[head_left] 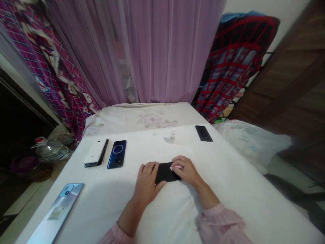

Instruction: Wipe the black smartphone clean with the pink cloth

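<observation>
A black smartphone (165, 172) lies crosswise on the white cloth in front of me. My left hand (147, 178) grips its left end, with fingers over the far side and the thumb along the near edge. Above the right part of the phone, my right hand (186, 170) pinches a small pale pink stick-like thing (177, 166). Its tip is close to the dark surface; whether it touches, I cannot tell. Beyond the phone stands a small clear bottle (172, 136) with a white cap.
To the left are a blue phone (117, 154), a white phone (95, 151) stacked on a dark one, and a silvery-blue phone (57, 213). A dark phone (203, 133) lies at the far right. A plastic bag (250, 142) hangs by the table's right edge.
</observation>
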### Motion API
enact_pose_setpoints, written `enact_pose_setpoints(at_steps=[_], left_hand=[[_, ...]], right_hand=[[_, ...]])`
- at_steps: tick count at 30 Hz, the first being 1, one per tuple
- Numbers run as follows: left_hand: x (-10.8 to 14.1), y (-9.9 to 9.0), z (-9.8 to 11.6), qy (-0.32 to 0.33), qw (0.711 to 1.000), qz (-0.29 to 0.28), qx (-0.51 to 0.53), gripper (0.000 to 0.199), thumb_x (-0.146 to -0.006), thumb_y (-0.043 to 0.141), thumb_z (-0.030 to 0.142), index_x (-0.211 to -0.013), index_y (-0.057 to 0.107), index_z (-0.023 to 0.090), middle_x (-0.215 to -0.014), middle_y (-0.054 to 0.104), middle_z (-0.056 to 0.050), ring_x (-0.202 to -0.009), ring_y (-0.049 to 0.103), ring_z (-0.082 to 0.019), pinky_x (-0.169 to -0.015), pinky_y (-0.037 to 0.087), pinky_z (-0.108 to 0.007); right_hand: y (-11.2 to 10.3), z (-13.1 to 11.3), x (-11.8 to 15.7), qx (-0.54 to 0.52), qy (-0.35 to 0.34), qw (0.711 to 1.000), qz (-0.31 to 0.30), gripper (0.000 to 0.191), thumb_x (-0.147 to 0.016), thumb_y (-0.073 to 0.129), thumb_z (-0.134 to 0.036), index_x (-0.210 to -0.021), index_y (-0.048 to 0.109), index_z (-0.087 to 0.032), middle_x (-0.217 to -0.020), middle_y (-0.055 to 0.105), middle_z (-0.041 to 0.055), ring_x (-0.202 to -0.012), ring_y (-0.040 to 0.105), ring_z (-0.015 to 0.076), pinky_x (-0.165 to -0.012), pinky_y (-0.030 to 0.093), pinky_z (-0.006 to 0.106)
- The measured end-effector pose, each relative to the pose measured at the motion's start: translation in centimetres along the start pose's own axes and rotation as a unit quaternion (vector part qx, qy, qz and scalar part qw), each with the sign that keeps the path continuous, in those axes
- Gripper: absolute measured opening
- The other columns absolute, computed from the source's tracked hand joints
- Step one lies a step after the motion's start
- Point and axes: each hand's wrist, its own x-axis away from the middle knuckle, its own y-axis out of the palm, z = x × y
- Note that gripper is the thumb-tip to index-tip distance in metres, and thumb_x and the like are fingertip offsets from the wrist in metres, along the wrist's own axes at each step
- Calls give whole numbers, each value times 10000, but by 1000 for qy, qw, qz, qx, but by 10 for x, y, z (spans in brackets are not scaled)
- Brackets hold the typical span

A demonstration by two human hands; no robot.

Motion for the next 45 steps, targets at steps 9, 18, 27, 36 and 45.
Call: enact_pose_setpoints(at_steps=[9,18,27,36,45], left_hand=[[-1,-1,1,-8,1000,-5,0,596,-877,586,444,-1371,421,153,-1344,520,-134,-1254,440,-304,-1097,264,-529],[0,-1,1,-5,1000,1,-6,601,-881,577,450,-1378,413,156,-1341,520,-137,-1254,444,-305,-1096,270,-532],[0,-1,0,1,1000,3,4,591,-892,554,452,-1398,395,191,-1344,515,-133,-1258,441,-314,-1087,265,-550],[0,0,1,-3,1000,2,5,578,-895,550,452,-1383,414,174,-1342,517,-135,-1254,442,-307,-1095,257,-544],[0,0,2,-7,1000,8,0,588,-893,549,455,-1396,399,191,-1338,521,-129,-1251,447,-310,-1092,266,-545]], right_hand=[[8,-2,-7,103,45,993,19,137,-830,578,-245,-804,713,-245,-846,733,25,-828,644,203,-792,442,337],[-6,1,-5,38,4,999,-34,150,-757,587,-161,-743,711,-244,-866,732,20,-827,643,183,-797,457,318],[-13,5,-1,15,-2,998,-61,140,-760,589,-180,-743,710,-246,-980,731,34,-920,643,204,-872,447,360],[1,1,-7,108,26,994,-11,142,-858,552,-255,-854,694,-243,-877,729,23,-855,638,199,-816,417,336],[-13,8,-4,14,-13,997,-69,150,-751,593,-149,-727,705,-247,-950,727,19,-898,645,189,-853,452,333]])
